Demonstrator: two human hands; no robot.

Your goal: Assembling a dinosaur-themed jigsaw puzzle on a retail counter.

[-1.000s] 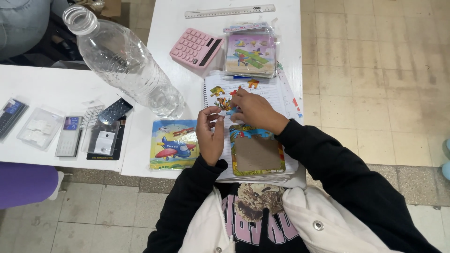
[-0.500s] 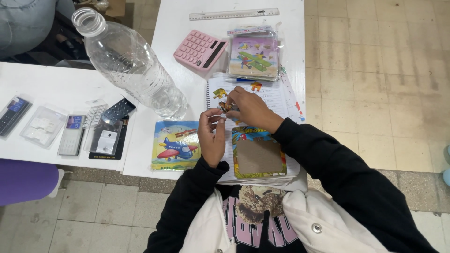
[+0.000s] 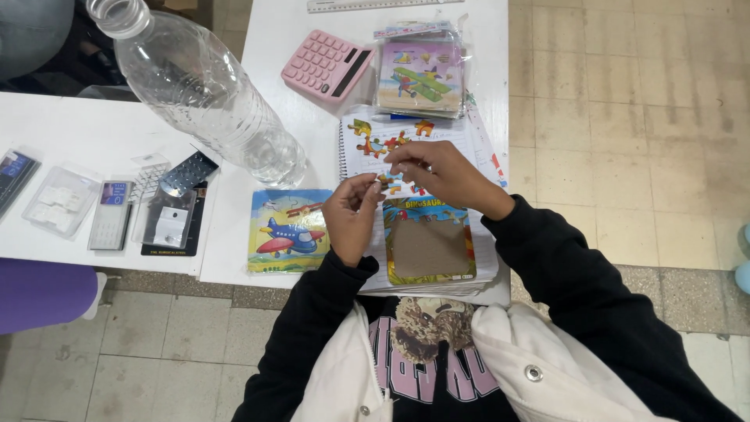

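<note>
puzzle frame (image 3: pixel 428 248) at near table edge, on the spiral notebook (image 3: pixel 367 160). loose puzzle pieces (image 3: pixel 373 143) on the notebook page, behind the frame. left hand (image 3: pixel 351 215) and right hand (image 3: pixel 437 176) meet between frame and loose pieces, a puzzle piece (image 3: pixel 387 182) between their fingertips. airplane puzzle (image 3: pixel 291 230) just left of the frame. water bottle (image 3: pixel 207 94) lying behind that, left. calculator (image 3: pixel 326 66) behind notebook; bagged puzzles (image 3: pixel 420 76) to its right; ruler (image 3: pixel 375 5) at far edge.
</note>
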